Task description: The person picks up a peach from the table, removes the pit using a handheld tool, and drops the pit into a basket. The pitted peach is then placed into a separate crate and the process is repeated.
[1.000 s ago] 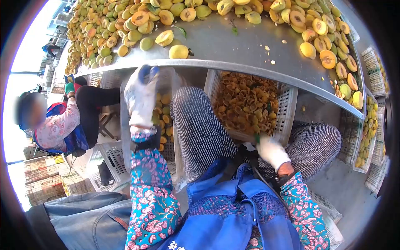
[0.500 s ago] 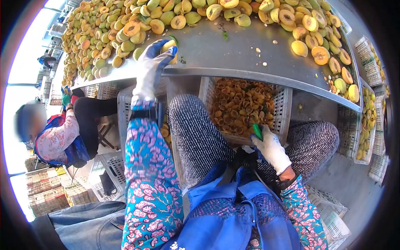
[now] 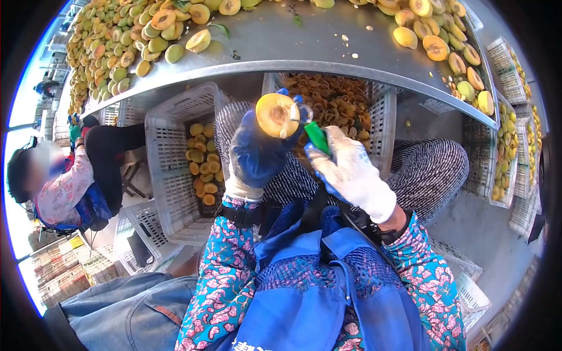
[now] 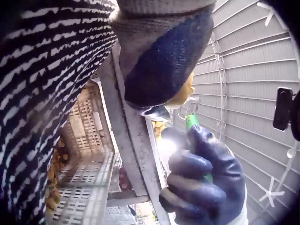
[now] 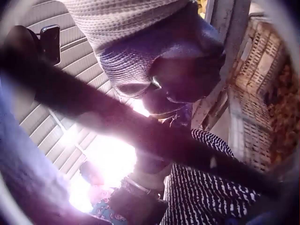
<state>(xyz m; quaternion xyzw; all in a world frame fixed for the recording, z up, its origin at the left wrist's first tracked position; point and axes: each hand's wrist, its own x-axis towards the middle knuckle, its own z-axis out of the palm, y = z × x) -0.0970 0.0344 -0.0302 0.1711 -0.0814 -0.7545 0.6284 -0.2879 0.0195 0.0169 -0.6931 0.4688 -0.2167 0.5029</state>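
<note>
1. Head view, far left: a seated person (image 3: 70,193) in a flowered top sits beside the metal table (image 3: 275,41), which is heaped with cut fruit (image 3: 134,38).
2. Next, a pale crate (image 3: 161,146) stands beside the wearer's knee, with fruit halves (image 3: 206,169) inside.
3. The left hand (image 3: 254,155), in a blue-and-white glove, grips a halved fruit (image 3: 274,114); blue fingertips show past its upper right edge. The thumb's exact place cannot be told.
4. The halved fruit lies in that hand's fingers, above the palm, cut face turned up toward the head camera.
5. Just right of it, the metal loop of a green-handled tool (image 3: 318,138) overlaps the fruit's right edge; whether they touch is unclear.
6. The right hand (image 3: 355,172), also gloved, holds the green handle, and the left wrist view shows its fingers curled round it.
7. Behind both hands, a scrap crate (image 3: 383,111) holds brownish fruit pieces (image 3: 345,96).
8. Far right, another crate (image 3: 485,169) contains yellow-green fruit (image 3: 502,158).
</note>
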